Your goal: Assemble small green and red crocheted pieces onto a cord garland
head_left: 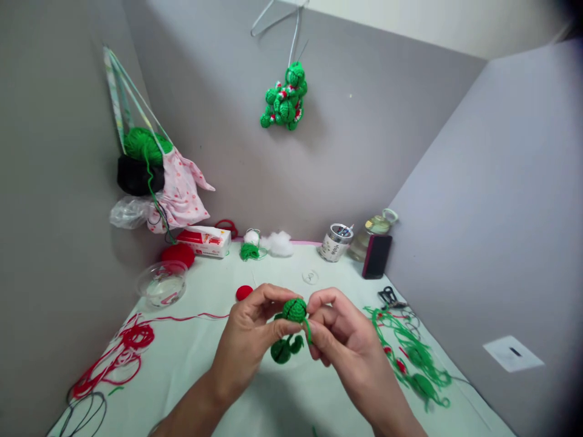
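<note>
Above the middle of the table, my left hand (252, 328) grips a green crocheted piece (294, 310) between thumb and fingers. A rounded ball with a dark line across it is its upper part; a second green ball (280, 351) and a small curled part hang below. My right hand (337, 331) is closed beside the piece on its right, pinching a short green yarn strand (308, 332) that runs from the ball. Whether a needle or hook is between the right fingertips cannot be made out.
Red yarn (136, 334) lies at left near a clear bowl (163, 284). Green yarn pieces (416, 352) and black scissors (390, 297) lie at right. A phone (378, 257), tin (336, 243) and tissue pack (204, 241) stand at the back; green crochet (286, 100) hangs above.
</note>
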`<move>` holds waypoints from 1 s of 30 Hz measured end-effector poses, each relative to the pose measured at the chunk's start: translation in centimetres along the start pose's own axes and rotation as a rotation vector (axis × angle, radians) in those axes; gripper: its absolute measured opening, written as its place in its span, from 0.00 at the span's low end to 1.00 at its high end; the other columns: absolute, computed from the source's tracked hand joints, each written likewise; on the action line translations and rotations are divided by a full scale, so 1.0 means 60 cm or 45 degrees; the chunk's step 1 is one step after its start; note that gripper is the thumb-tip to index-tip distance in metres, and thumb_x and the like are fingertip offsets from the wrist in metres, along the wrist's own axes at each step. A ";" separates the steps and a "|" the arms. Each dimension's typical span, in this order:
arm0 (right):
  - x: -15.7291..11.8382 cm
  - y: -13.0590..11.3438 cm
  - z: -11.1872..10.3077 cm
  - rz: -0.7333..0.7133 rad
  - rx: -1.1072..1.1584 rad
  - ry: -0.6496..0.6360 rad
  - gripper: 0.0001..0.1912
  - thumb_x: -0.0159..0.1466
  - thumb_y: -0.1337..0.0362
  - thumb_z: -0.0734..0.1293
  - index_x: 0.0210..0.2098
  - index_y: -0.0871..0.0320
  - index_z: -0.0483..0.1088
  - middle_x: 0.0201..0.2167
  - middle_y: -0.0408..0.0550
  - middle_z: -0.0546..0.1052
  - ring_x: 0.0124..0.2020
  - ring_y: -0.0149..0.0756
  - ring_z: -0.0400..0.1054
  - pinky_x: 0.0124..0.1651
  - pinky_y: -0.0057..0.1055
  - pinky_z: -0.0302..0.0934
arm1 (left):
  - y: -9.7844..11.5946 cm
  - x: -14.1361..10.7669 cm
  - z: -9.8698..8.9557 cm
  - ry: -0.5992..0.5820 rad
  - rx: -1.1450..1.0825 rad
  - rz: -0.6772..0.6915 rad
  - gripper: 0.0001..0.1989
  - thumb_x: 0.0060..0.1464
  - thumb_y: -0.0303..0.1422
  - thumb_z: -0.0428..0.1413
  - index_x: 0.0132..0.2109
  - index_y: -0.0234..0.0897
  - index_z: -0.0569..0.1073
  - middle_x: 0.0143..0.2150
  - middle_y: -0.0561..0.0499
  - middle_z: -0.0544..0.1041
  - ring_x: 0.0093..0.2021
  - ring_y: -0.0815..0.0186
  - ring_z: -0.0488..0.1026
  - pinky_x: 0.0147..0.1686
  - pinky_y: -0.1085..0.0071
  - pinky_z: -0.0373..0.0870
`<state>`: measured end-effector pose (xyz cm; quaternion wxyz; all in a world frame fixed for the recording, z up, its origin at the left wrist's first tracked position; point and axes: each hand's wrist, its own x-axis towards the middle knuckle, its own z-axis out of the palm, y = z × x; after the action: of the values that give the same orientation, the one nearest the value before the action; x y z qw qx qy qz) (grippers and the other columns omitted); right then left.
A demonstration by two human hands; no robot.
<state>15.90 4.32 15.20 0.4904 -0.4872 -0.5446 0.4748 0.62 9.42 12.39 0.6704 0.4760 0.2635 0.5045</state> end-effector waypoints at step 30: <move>0.478 -0.311 -0.046 -1.366 -2.338 0.395 0.18 0.68 0.66 0.61 0.55 0.62 0.71 0.65 0.61 0.63 0.68 0.56 0.48 0.64 0.53 0.46 | 0.075 -0.016 -0.031 0.411 -0.182 0.197 0.15 0.45 0.38 0.68 0.39 0.38 0.76 0.31 0.51 0.76 0.31 0.65 0.73 0.33 0.70 0.67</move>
<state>16.19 31.61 36.02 0.1449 -0.4217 -0.7677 -0.4603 -3.19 9.39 15.60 0.6107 0.3590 0.2938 0.6417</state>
